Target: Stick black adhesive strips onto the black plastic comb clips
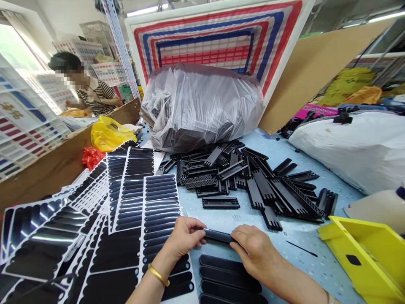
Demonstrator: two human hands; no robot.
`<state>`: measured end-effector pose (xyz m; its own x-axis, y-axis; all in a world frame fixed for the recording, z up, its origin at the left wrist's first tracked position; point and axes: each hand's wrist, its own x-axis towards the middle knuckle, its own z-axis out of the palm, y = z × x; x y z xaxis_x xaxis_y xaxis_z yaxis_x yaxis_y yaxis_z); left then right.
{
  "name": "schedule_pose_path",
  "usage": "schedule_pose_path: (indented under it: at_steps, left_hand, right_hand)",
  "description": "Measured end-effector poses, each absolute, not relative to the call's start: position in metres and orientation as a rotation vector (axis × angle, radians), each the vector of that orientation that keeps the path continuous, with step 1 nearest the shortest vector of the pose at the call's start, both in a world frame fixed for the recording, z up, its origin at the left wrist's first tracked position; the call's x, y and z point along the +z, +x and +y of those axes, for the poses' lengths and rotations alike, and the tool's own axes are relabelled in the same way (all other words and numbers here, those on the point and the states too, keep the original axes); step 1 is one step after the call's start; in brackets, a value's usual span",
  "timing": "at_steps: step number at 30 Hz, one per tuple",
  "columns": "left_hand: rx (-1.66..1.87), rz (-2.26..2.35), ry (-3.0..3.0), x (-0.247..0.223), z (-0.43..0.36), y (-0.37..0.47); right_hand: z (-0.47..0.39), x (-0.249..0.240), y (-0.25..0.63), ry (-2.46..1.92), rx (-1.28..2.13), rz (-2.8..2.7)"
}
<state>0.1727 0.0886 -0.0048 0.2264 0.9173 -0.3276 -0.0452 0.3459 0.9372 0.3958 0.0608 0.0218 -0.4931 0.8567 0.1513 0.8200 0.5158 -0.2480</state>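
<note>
Between my two hands is a narrow black plastic strip (218, 235), held level above the blue table. My left hand (187, 236) pinches its left end between thumb and fingers. Its right end is in my right hand (253, 249), with the fingers curled over it. Just below lie several long black strips with rounded ends (229, 276), side by side. Under my left forearm is a white sheet of glossy black strip-shaped stickers (161, 202). Beyond my hands a single black slotted piece (220, 203) lies in front of a loose pile of similar black parts (259, 181).
More sticker sheets (41, 240) overlap on the left. A filled clear plastic bag (205, 105) stands at the back, before a striped basket (215, 25). At right are a yellow bin (363, 253) and a white sack (354, 143). Another person (85, 88) works at far left.
</note>
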Motion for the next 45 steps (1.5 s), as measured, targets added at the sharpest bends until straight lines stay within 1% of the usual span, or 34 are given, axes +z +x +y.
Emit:
schedule_pose_path:
  at_steps: [11, 22, 28, 32, 38, 45]
  left_hand:
    - [0.845, 1.163, 0.992, -0.001, 0.088, 0.173]
    - [0.861, 1.174, 0.955, 0.003, 0.087, 0.173]
    - [0.867, 1.187, 0.964, -0.005, 0.087, 0.174]
    - [0.885, 1.222, 0.959, -0.011, 0.088, 0.175]
    - [0.838, 1.174, 0.988, 0.002, 0.086, 0.171]
    - [0.839, 1.167, 0.972, 0.006, 0.086, 0.172]
  right_hand:
    - [0.064, 0.028, 0.397, -1.463, 0.429, -2.439]
    - [0.070, 0.029, 0.406, -1.431, 0.772, -2.245]
    - [0.067, 0.019, 0.410, -1.337, 0.786, -2.178]
    - [0.065, 0.016, 0.410, -1.294, 0.711, -2.199]
    - [0.061, 0.017, 0.409, -1.265, 0.591, -2.272]
    - [0.064, 0.014, 0.411, -1.337, 0.736, -2.127]
